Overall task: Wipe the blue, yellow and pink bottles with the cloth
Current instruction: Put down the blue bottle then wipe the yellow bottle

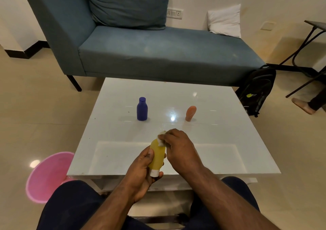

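My left hand (141, 169) grips the yellow bottle (157, 154) near its white cap, which points toward me, above the near edge of the white table (220, 141). My right hand (178, 148) pinches a small white cloth (161, 140) and holds it against the bottle's far end. The blue bottle (142, 108) stands upright on the table's far left. The pink bottle (190, 113) stands on its cap to the right of it. Most of the cloth is hidden under my fingers.
A pink tub (45, 176) sits on the floor left of the table. A blue couch (141, 49) lies beyond the table, with a black backpack (257, 90) leaning at its right end. Another person's foot (302, 105) shows at the far right.
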The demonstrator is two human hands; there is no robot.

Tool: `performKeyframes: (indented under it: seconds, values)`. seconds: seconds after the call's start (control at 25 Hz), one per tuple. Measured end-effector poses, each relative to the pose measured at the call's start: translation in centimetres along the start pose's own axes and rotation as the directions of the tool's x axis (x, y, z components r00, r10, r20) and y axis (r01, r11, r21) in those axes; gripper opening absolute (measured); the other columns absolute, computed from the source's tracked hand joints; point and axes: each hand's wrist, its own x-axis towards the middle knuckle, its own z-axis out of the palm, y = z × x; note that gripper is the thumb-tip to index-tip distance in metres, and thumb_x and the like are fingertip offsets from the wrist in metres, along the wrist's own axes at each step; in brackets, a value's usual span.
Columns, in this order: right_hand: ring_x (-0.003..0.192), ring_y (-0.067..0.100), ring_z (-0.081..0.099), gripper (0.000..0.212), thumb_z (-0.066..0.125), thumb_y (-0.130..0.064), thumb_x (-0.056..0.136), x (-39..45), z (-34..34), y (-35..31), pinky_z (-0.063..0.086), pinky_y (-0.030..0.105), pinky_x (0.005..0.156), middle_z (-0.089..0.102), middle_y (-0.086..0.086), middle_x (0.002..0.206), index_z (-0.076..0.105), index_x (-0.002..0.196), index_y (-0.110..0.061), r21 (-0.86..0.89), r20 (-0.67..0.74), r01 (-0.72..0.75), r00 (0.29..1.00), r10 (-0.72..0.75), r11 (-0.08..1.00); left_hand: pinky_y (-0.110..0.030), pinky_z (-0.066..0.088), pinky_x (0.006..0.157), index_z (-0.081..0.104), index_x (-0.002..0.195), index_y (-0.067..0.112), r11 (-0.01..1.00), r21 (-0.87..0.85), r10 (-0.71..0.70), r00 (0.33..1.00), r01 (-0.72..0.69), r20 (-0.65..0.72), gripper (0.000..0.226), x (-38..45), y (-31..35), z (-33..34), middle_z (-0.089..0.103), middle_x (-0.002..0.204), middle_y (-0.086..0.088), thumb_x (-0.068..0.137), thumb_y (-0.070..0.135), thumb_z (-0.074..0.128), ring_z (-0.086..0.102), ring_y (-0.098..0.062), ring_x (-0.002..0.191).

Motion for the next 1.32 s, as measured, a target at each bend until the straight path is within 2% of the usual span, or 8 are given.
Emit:
performKeyframes:
  seconds: [0.2, 0.32, 0.44, 0.8, 0.92, 1.08, 1.24, 1.32]
  values:
    - [0.105, 0.029, 0.056, 0.034, 0.067, -0.017, 0.082, -0.9, 0.5, -1.1, 0.046, 0.036, 0.088, 0.063, 0.012, 0.115, 0.065, 0.116, -0.009, -0.089, -0.003, 0.101, 0.995, -0.102, 0.991, -0.041, 0.055, 0.080, 0.062, 0.132, 0.024, 1.000, 0.001, -0.016, 1.000, 0.016, 0.026, 0.035, 0.2, -0.3, 0.0, 0.071, 0.121, -0.012, 0.104, 0.037, 0.044, 0.065, -0.028, 0.106]
    - [0.107, 0.029, 0.055, 0.035, 0.062, -0.014, 0.085, -0.2, 0.3, -0.8, 0.045, 0.035, 0.092, 0.061, 0.013, 0.117, 0.062, 0.120, -0.009, -0.042, -0.034, 0.011, 0.999, -0.013, 0.999, -0.041, 0.055, 0.078, 0.061, 0.133, 0.020, 0.997, -0.060, -0.042, 0.999, 0.043, 0.014, 0.044, 0.1, -0.1, -0.1, 0.073, 0.120, -0.011, 0.098, 0.043, 0.050, 0.068, -0.028, 0.106]
    - [0.104, 0.026, 0.054, 0.032, 0.060, -0.019, 0.084, -0.9, 0.7, -1.3, 0.041, 0.027, 0.086, 0.060, 0.011, 0.113, 0.064, 0.115, -0.009, -0.074, -0.010, 0.063, 0.998, -0.064, 0.995, -0.046, 0.053, 0.092, 0.062, 0.133, 0.014, 0.979, -0.172, -0.102, 0.994, 0.107, 0.041, 0.061, 0.0, 0.3, -0.1, 0.068, 0.129, -0.019, 0.092, 0.057, 0.049, 0.065, -0.033, 0.115]
    - [0.100, 0.024, 0.054, 0.029, 0.067, -0.011, 0.082, -2.6, 1.6, -1.8, 0.049, 0.032, 0.084, 0.062, 0.007, 0.111, 0.067, 0.111, -0.013, -0.065, 0.026, 0.150, 0.989, -0.149, 0.987, -0.055, 0.041, 0.112, 0.058, 0.136, 0.012, 0.951, -0.274, -0.128, 0.989, 0.142, 0.070, 0.068, -0.3, 0.9, 0.0, 0.064, 0.135, -0.022, 0.093, 0.061, 0.039, 0.059, -0.038, 0.128]
    - [0.101, 0.021, 0.053, 0.028, 0.063, -0.015, 0.085, -2.1, 1.6, -1.8, 0.049, 0.033, 0.088, 0.060, 0.004, 0.111, 0.066, 0.113, -0.015, 0.003, -0.014, 0.057, 0.998, -0.057, 0.998, -0.052, 0.046, 0.105, 0.057, 0.138, 0.012, 0.943, -0.302, -0.120, 0.990, 0.136, 0.073, 0.066, -0.3, 0.8, 0.0, 0.065, 0.133, -0.021, 0.098, 0.059, 0.035, 0.063, -0.037, 0.123]
    - [0.094, 0.018, 0.050, 0.030, 0.065, -0.017, 0.083, -3.2, 2.2, -2.8, 0.050, 0.033, 0.080, 0.060, 0.000, 0.107, 0.065, 0.113, -0.020, -0.084, 0.087, 0.212, 0.975, -0.205, 0.974, -0.054, 0.049, 0.101, 0.057, 0.138, 0.013, 0.936, -0.330, -0.105, 0.992, 0.124, 0.075, 0.066, -0.4, 1.1, -0.1, 0.067, 0.132, -0.020, 0.099, 0.060, 0.033, 0.064, -0.038, 0.121]
    - [0.090, 0.019, 0.054, 0.029, 0.067, -0.014, 0.080, -2.9, 2.1, -2.1, 0.050, 0.030, 0.076, 0.062, 0.002, 0.101, 0.068, 0.109, -0.017, -0.057, 0.005, 0.123, 0.992, -0.123, 0.991, -0.054, 0.045, 0.107, 0.056, 0.138, 0.007, 0.925, -0.348, -0.131, 0.988, 0.150, 0.078, 0.069, -0.2, 1.2, -0.1, 0.065, 0.133, -0.021, 0.098, 0.060, 0.037, 0.061, -0.038, 0.125]
    - [0.087, 0.018, 0.052, 0.028, 0.067, -0.012, 0.079, -3.7, 2.5, -2.7, 0.051, 0.030, 0.072, 0.061, 0.001, 0.098, 0.068, 0.106, -0.018, -0.095, 0.064, 0.183, 0.982, -0.177, 0.979, -0.050, 0.049, 0.102, 0.056, 0.136, 0.002, 0.917, -0.364, -0.149, 0.987, 0.163, 0.067, 0.068, -0.2, 1.3, -0.2, 0.067, 0.129, -0.022, 0.098, 0.057, 0.043, 0.063, -0.037, 0.122]
